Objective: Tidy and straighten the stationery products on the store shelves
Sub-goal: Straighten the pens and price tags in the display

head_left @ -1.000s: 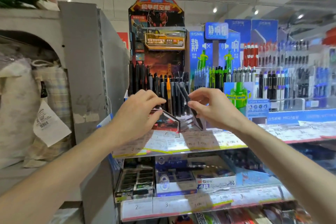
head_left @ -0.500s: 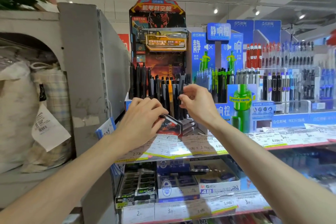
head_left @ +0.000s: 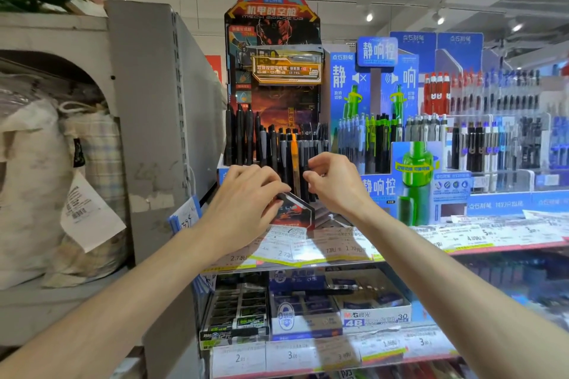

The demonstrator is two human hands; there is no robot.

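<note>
A black and orange pen display stand [head_left: 272,71] sits at the left end of the upper shelf [head_left: 335,251]. Rows of dark pens [head_left: 264,144] stand upright in it, with one orange pen [head_left: 294,148] among them. My left hand [head_left: 246,197] pinches the stand's angled front card [head_left: 297,211]. My right hand [head_left: 335,184] is just right of it. Its fingertips are closed on a black pen [head_left: 312,194] in the front row, most of which the hand hides.
A blue and green pen display [head_left: 378,188] stands directly right of the stand, with more pen racks [head_left: 498,132] beyond. Boxes of erasers and leads [head_left: 372,314] fill the lower shelf. A grey end panel [head_left: 154,132] and stuffed bags [head_left: 37,178] are on the left.
My right hand held a black pen tilted in front of the stand; it has moved in and up, and the pen now stands among the front row. My left hand stays on the front card.
</note>
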